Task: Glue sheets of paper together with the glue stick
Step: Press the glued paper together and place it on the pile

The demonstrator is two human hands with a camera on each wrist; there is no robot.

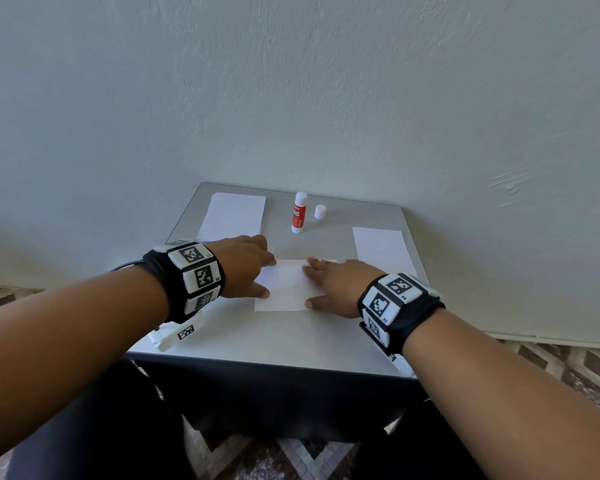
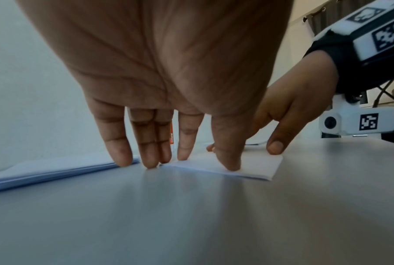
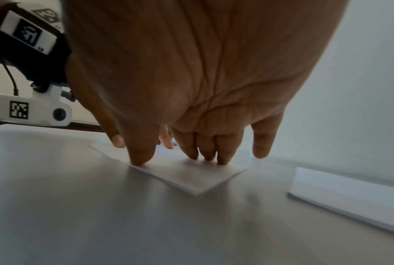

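Paper [image 1: 284,287] sits mid-table, toward the near edge, and both hands are flat on it, fingers straight and holding nothing. Left hand [image 1: 246,268] plants its thumb on the sheet's left side, while its other fingertips [image 2: 150,161] land at the sheet's edge and on the table [image 1: 257,334] just beside it. Right hand [image 1: 336,287] covers the right side, three fingers [image 3: 207,152] pressed together on top, little finger off the sheet.

Looks like the pressing-down step after gluing. To do it well: keep one hand anchoring, sweep the other outward toward the edges, and check that the corners line up before the glue grabs.

Farther out, the glue stick [image 1: 299,213] stands uncapped near the far edge, its cap [image 1: 320,212] just beside it. One stack of paper [image 1: 232,216] lies at the far left corner, another stack [image 1: 383,249] along the right edge.

Hard to say how many layers lie under the hands, or whether glue is between them. The sheet's right edge is hidden under the right hand.
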